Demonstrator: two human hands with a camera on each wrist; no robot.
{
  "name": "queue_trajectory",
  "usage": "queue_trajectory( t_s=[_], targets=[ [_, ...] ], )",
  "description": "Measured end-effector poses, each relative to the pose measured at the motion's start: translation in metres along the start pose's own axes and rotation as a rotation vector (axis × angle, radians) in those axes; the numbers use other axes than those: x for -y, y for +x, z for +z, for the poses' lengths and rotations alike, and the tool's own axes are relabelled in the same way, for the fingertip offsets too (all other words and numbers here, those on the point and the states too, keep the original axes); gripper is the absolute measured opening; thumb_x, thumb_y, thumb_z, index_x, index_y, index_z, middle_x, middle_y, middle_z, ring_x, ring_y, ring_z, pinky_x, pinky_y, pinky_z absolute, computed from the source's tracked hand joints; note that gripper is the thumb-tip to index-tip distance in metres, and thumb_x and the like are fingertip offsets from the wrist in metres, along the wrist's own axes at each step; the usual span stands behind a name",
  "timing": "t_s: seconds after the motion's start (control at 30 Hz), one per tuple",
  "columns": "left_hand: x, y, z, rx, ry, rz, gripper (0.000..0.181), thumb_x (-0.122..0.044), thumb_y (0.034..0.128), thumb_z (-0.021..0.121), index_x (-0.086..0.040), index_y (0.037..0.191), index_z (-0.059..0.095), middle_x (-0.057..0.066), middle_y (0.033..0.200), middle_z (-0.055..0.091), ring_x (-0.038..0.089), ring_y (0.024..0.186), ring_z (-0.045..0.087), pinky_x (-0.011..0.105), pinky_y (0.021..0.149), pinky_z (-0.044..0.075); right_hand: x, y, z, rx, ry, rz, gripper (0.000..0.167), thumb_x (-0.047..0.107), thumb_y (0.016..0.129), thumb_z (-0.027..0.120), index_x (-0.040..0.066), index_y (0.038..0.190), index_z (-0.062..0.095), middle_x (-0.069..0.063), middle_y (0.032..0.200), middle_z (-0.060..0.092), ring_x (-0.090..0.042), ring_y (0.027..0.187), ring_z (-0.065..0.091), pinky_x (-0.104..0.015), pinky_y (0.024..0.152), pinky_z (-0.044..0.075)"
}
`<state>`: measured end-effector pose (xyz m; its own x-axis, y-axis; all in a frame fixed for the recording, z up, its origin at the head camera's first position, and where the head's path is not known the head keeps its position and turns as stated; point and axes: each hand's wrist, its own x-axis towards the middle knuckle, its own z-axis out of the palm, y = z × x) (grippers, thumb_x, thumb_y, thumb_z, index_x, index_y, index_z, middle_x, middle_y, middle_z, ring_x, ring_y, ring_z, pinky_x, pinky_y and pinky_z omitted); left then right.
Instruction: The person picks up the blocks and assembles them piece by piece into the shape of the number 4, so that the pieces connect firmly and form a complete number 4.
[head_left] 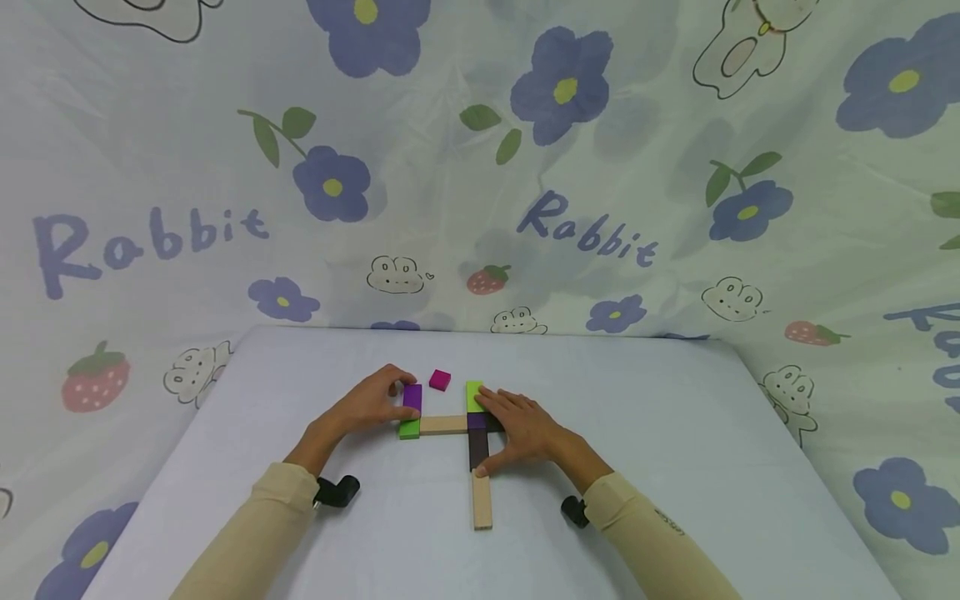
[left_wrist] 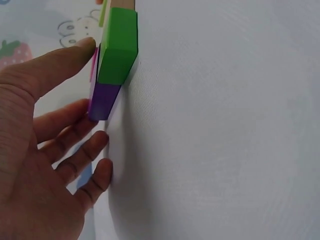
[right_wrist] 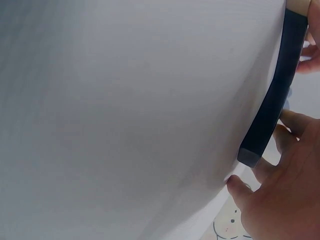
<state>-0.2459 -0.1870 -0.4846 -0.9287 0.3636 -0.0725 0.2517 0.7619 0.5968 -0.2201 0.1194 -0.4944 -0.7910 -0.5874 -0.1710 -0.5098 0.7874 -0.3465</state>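
My left hand (head_left: 366, 400) pinches a purple block (head_left: 412, 398), thumb at its near end and index finger at its far end. That block butts against a small green block (head_left: 408, 430), larger in the left wrist view (left_wrist: 119, 47). A plain wooden block (head_left: 443, 426) runs from there to a dark purple piece (head_left: 476, 421). Around this piece lie a lime block (head_left: 473, 395), a black block (head_left: 477, 450) and another dark block (head_left: 494, 423), partly hidden. My right hand (head_left: 525, 427) spreads over them, fingertips touching the lime block, thumb by the black block's near end.
Another wooden block (head_left: 482, 503) extends the line toward me. Beyond the row, a magenta block (head_left: 440, 380) lies apart from the others. Everything lies on a white-covered table (head_left: 675, 500), with a patterned curtain (head_left: 450, 183) behind its far edge.
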Motion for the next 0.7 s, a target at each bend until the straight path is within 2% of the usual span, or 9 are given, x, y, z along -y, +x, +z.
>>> queue_trajectory(
  t_s=[0.43, 0.7],
  targets=[
    [0.0015, -0.0002, 0.0024, -0.009, -0.013, -0.015, 0.068, -0.036, 0.0843, 0.083, -0.003, 0.138, 0.056, 0.011, 0.125, 0.056, 0.028, 0.108, 0.054, 0.048, 0.094, 0.051, 0.0005, -0.0011, -0.0006, 0.002, 0.005, -0.003, 0.118, 0.074, 0.069, 0.077, 0.023, 0.162, 0.025, 0.005, 0.168, 0.019, -0.027, 0.153, 0.019, -0.058, 0.119, 0.021],
    [0.0026, 0.0012, 0.0046, -0.044, -0.002, -0.023, 0.071, -0.036, 0.0867, 0.081, -0.005, 0.144, 0.051, 0.014, 0.129, 0.055, 0.028, 0.108, 0.054, 0.047, 0.092, 0.052, 0.0004, -0.0005, -0.0002, -0.002, 0.011, -0.008, 0.118, 0.074, 0.069, 0.077, 0.024, 0.162, 0.024, 0.005, 0.168, 0.018, -0.026, 0.153, 0.019, -0.057, 0.119, 0.021]
  ],
)
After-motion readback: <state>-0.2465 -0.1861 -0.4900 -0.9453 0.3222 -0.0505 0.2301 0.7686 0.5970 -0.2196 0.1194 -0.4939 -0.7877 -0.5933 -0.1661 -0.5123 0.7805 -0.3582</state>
